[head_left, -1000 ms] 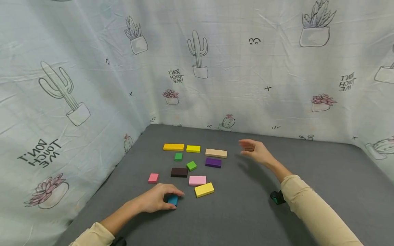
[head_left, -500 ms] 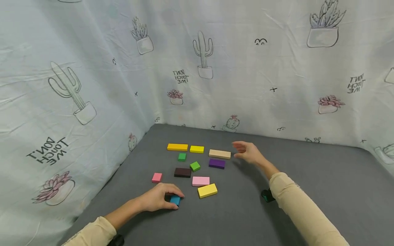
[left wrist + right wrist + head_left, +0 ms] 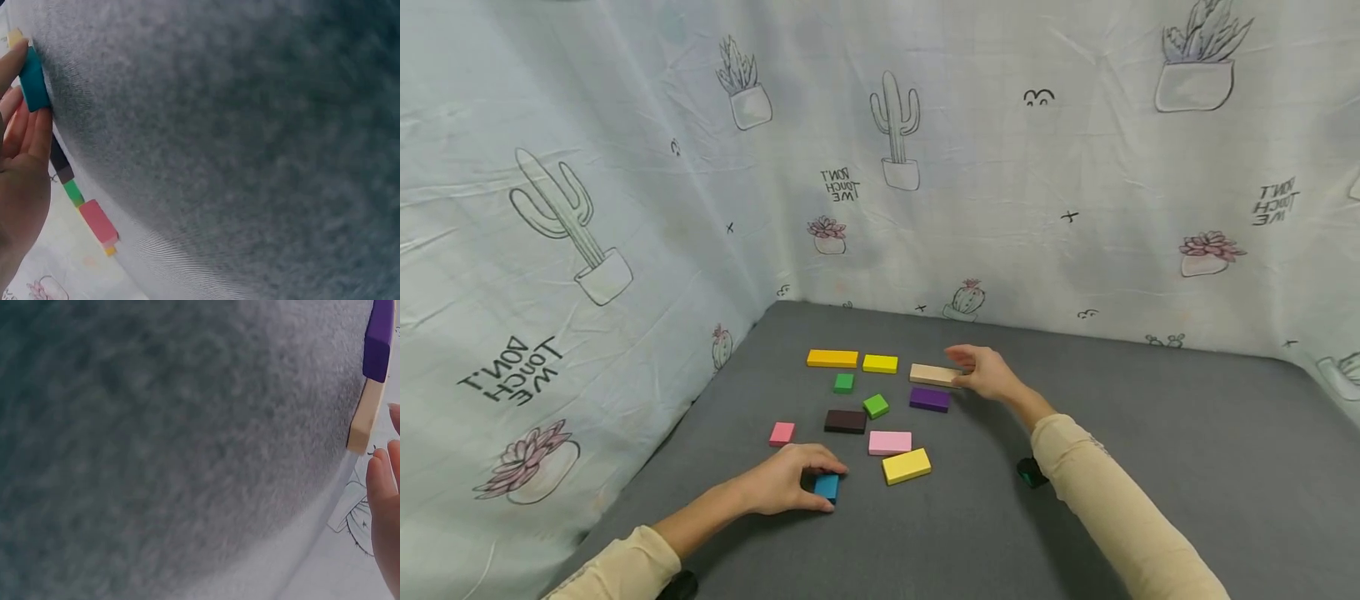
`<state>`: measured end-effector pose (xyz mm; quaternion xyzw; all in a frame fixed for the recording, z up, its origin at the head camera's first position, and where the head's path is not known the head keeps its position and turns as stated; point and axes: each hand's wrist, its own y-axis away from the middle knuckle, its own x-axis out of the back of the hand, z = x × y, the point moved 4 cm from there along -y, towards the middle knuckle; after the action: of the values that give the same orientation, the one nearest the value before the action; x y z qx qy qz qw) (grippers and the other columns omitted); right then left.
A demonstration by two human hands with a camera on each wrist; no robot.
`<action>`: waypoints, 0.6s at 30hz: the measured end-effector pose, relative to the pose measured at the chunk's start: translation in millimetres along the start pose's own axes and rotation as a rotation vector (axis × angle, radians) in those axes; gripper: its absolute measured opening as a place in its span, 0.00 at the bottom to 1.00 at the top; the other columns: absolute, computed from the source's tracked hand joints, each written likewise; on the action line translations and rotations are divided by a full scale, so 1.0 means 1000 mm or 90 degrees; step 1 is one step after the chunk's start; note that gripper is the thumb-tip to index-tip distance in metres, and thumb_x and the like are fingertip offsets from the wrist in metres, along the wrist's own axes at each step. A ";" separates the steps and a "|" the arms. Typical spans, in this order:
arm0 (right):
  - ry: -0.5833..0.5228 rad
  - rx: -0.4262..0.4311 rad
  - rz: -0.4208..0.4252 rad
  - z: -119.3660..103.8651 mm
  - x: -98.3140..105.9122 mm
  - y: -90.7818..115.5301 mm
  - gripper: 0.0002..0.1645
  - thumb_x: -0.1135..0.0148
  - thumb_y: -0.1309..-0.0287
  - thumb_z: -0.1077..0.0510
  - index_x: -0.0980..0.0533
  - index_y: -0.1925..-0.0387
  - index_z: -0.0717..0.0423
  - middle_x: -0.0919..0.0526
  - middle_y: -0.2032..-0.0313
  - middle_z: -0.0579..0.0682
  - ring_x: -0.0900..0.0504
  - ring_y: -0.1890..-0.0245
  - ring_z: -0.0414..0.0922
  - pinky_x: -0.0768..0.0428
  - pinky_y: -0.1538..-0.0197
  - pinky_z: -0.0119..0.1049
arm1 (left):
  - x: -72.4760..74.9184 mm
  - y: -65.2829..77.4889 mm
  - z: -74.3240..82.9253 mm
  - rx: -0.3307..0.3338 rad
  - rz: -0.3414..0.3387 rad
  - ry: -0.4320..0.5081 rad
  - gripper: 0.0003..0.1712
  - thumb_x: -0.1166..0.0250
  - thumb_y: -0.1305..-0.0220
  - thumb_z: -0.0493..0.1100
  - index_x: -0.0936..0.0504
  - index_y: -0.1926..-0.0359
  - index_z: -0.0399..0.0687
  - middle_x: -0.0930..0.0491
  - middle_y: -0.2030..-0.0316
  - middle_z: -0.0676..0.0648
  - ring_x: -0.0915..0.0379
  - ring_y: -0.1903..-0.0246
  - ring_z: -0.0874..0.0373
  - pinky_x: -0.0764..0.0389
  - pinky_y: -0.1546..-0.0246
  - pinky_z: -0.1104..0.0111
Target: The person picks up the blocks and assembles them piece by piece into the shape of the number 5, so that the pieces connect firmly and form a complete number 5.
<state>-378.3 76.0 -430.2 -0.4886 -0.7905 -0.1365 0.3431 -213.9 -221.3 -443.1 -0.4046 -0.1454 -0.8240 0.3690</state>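
A blue block point(image 3: 827, 487) lies between the thumb and fingers of my left hand point(image 3: 786, 482), which pinches it at the near left. The left wrist view shows the same blue block point(image 3: 34, 80) held at its two ends. My right hand point(image 3: 991, 375) hovers at the right end of a tan block point(image 3: 931, 374), thumb and fingers spread apart. In the right wrist view, the fingers point(image 3: 382, 478) show a gap from the tan block point(image 3: 365, 419). Just nearer than the tan one is a purple block point(image 3: 929, 400).
Orange point(image 3: 832, 358) and yellow point(image 3: 880, 363) blocks lie at the back. Two green blocks, a dark brown block point(image 3: 846, 422), a light pink block point(image 3: 890, 442), a coral block point(image 3: 782, 433) and a larger yellow block point(image 3: 906, 466) sit nearer. Patterned curtains point(image 3: 985, 167) border the grey table point(image 3: 940, 533).
My right hand has moved left, from beside the tan block to over its right end. The left hand has stayed at the blue block. The head view has shifted slightly.
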 end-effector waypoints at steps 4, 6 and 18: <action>0.009 0.004 -0.005 -0.001 -0.003 -0.004 0.33 0.34 0.46 0.70 0.32 0.39 0.68 0.27 0.42 0.64 0.28 0.43 0.59 0.28 0.44 0.50 | 0.000 0.001 0.000 -0.011 0.009 -0.003 0.23 0.29 0.44 0.48 0.19 0.48 0.46 0.22 0.54 0.55 0.28 0.54 0.63 0.25 0.52 0.67; 0.012 0.004 -0.008 -0.001 -0.004 -0.005 0.32 0.34 0.46 0.70 0.32 0.39 0.68 0.27 0.42 0.64 0.28 0.43 0.59 0.28 0.44 0.50 | 0.000 0.001 0.000 -0.014 0.016 -0.006 0.23 0.28 0.44 0.47 0.18 0.48 0.45 0.22 0.54 0.55 0.27 0.54 0.63 0.25 0.52 0.67; 0.060 -0.030 -0.066 0.000 -0.015 -0.015 0.29 0.34 0.46 0.69 0.29 0.42 0.70 0.25 0.45 0.65 0.26 0.46 0.58 0.27 0.46 0.49 | 0.001 0.005 -0.002 0.034 0.026 0.002 0.23 0.28 0.44 0.50 0.18 0.48 0.47 0.22 0.55 0.55 0.28 0.55 0.63 0.25 0.53 0.67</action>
<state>-387.1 58.6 -438.2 -0.4482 -0.7943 -0.1950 0.3608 -211.5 -226.3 -444.2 -0.3961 -0.1584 -0.8128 0.3967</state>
